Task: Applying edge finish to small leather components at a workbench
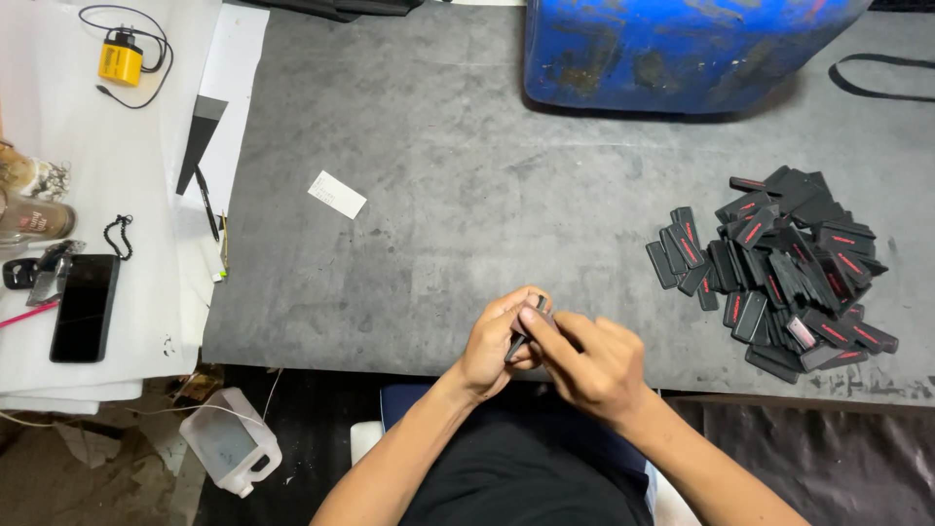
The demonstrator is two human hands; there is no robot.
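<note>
Both hands pinch one small black piece [518,341] over the near edge of the grey mat [429,234]: the left hand [495,346] cups it from below while the right hand [584,360] closes its fingertips on the top end, perhaps pressing two parts together, though the fingers hide the joint. Right of the hands, on the mat, lies a pile of black pieces with red marks [779,273], within reach. Far left of the mat rests a black phone [85,307].

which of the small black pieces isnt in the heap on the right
The black piece pinched between the left hand and right hand. All the others lie in the heap on the grey mat.
</note>
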